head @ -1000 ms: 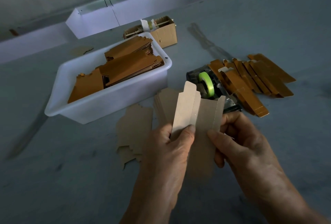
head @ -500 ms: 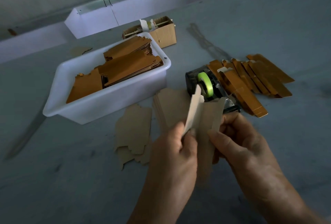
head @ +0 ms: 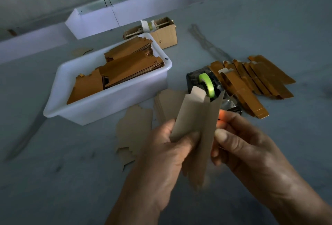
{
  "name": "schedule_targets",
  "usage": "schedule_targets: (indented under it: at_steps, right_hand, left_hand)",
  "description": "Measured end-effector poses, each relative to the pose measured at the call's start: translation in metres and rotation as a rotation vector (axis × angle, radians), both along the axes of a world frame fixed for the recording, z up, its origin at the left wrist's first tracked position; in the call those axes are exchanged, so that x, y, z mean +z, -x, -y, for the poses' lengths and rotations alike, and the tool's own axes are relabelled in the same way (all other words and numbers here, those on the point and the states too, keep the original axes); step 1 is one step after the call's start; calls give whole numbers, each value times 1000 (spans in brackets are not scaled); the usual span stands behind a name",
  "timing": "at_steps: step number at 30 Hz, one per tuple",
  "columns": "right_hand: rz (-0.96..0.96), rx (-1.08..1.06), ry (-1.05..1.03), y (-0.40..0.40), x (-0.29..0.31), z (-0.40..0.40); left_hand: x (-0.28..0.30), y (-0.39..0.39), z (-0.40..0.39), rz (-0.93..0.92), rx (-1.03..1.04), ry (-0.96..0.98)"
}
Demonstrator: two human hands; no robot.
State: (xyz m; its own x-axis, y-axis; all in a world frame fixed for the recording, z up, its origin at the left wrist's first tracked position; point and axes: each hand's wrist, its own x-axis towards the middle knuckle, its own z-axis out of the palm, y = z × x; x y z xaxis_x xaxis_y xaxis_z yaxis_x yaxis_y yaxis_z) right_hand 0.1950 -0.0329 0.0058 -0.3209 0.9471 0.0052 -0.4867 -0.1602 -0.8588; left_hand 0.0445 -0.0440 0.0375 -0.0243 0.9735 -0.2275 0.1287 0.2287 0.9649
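Done so far: row of folded gold-brown cartons (head: 255, 79) laid on the desk (head: 53, 179) beyond the tape dispenser (head: 206, 82), so probably well into a batch
In hand: one kraft carton blank (head: 195, 122), held upright, bent along its creases into a half-closed sleeve, no tape visible on it
Left to do: by the look of it, closing and taping the seam, then the loose blanks (head: 134, 127) on the desk and the stack in the white tub (head: 107, 106)
Grip of left hand (head: 167, 154): thumb and fingers curled round the blank's left panel, low down
Grip of right hand (head: 248, 149): thumb in front, fingers behind, pinching the right edge
Blank against grip: between both hands, top flap standing well above them, lower end hanging below and blurred
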Motion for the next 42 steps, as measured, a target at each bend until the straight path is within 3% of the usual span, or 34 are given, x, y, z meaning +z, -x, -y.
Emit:
schedule_targets:
  at_steps: [6,11,14,21,27,29,31,36,42]
  right_hand:
    - [229,-117,66,3,3,2]
    - [243,-65,105,-1,5,3]
    - [237,-57,111,-2,5,3]
    - [253,-74,123,-3,4,2]
    - [190,-13,134,-6,5,3]
    - [136,3,148,-8,6,2]
    - [101,36,175,-10,7,-1]
    - [209,242,256,-22,11,-10]
    - [301,520,211,-23,16,-12]
  left_hand:
    - [1,-4,7,180,-222,122]
    - [5,3,4,532,-301,279]
    - [9,4,4,641,-323,309]
    - [10,7,1,534,-305,314]
    - [7,16,-6,612,-258,327]
    - [6,23,-8,483,-203,270]
    - [6,33,-9,194,-195,184]
    - [17,44,-14,-223,-406,-56]
    - [28,35,-21,-470,-491,-220]
